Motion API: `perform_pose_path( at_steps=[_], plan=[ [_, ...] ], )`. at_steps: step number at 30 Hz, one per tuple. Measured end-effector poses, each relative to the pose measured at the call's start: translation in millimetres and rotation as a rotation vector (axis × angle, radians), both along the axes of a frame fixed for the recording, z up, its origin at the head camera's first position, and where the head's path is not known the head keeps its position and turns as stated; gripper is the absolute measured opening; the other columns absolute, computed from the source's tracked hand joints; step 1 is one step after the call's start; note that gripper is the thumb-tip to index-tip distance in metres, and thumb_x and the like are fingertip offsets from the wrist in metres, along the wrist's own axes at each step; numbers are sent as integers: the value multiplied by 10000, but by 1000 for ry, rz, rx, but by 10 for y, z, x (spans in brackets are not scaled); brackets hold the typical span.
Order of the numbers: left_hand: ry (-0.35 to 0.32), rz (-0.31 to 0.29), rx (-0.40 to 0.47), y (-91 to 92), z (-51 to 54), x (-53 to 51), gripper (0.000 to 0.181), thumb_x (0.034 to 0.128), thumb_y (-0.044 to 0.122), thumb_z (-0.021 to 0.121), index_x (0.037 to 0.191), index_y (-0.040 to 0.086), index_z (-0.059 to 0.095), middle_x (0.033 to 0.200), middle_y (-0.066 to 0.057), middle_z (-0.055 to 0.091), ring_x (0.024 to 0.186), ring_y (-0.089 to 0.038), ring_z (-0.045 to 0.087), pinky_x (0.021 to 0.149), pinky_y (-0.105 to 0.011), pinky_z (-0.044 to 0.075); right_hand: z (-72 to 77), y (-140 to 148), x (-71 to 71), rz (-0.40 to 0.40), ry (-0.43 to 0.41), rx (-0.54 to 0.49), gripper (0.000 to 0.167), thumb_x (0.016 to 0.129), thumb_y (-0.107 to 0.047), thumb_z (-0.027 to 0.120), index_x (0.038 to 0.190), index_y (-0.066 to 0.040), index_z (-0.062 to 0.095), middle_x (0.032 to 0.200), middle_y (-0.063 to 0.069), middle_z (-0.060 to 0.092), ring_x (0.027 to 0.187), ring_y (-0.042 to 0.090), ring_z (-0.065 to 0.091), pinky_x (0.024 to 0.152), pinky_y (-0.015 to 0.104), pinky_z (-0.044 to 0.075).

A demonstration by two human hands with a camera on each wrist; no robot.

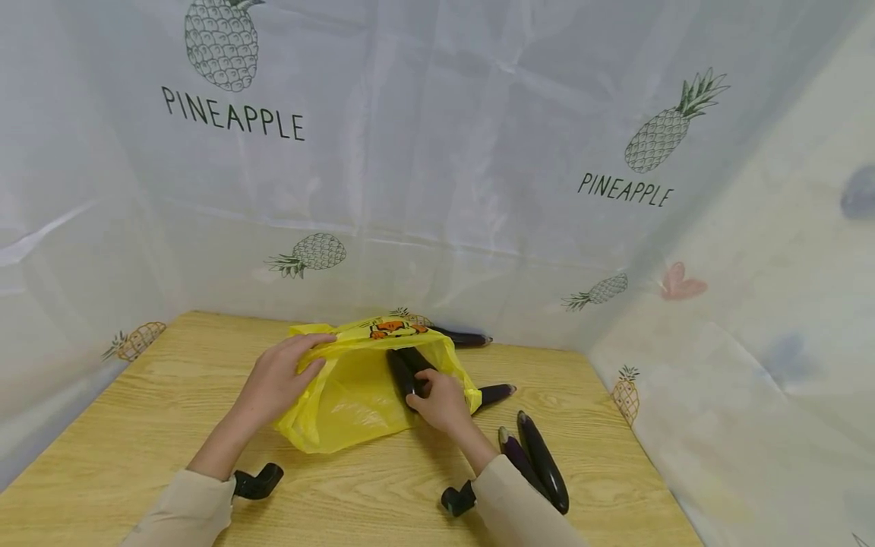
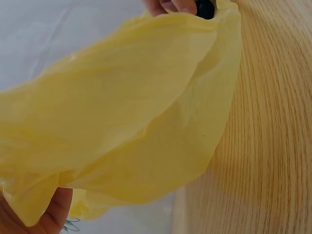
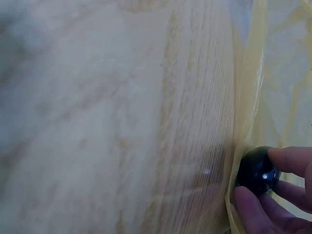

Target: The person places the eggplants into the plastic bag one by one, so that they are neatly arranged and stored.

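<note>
Beige sleeves (image 1: 184,509) reach in over the near side of the wooden table (image 1: 355,501), where the left hand (image 1: 276,377) holds the left rim of a yellow plastic bag (image 1: 355,399), thumb and fingers narrowed on the film. Two dark eggplants (image 1: 400,371) lie side by side inside its mouth — the right hand (image 1: 443,403) pinches one by its rounded end, though I cannot tell which. Two loose eggplants (image 1: 543,463) lie together at near right, a partly hidden eggplant (image 1: 497,393) sticks out right of the bag — and a far eggplant (image 1: 465,338) lies behind it.
</note>
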State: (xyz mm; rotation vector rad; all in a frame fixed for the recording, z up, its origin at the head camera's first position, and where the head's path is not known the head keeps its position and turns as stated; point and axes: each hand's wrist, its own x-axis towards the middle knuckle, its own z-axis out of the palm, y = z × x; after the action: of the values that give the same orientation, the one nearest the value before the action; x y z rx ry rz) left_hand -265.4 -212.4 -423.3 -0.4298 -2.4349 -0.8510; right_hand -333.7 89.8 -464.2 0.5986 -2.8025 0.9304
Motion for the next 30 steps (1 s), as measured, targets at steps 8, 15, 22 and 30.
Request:
perform_pose_path(
  at_steps=[8,15,22,30],
  plan=[
    [1,6,-2,13,-11,-1,422,1030,99,713,1442,179,658,1422,-105,679,1163,-357,700,938,-594,587,-18,-90,-84,-35,44,23,405,926,-199,836,1281,-33,734,859,29,696,740,139,608,620,307,512],
    [0,6,-1,14,0,11,429,1030,99,713,1447,183,656,1427,-106,677,1194,-368,690,965,-604,578,-29,-123,-133,-48,24,-2,414,950,-226,823,1314,-54,728,857,13,696,685,104,583,557,272,478],
    [-7,13,-5,17,6,11,425,1034,109,710,1448,191,654,1426,-100,677,1208,-368,684,976,-607,572,-53,-97,-158,-58,6,-21,430,968,-255,806,1323,-30,712,755,-10,694,563,86,613,538,273,502],
    [-12,19,-9,23,7,18,423,1032,111,712,1445,185,658,1429,-115,675,1223,-388,676,991,-619,562,-104,-86,-176,-86,19,-20,389,967,-286,809,1249,-28,740,755,-2,699,596,92,597,541,269,492]
  ],
)
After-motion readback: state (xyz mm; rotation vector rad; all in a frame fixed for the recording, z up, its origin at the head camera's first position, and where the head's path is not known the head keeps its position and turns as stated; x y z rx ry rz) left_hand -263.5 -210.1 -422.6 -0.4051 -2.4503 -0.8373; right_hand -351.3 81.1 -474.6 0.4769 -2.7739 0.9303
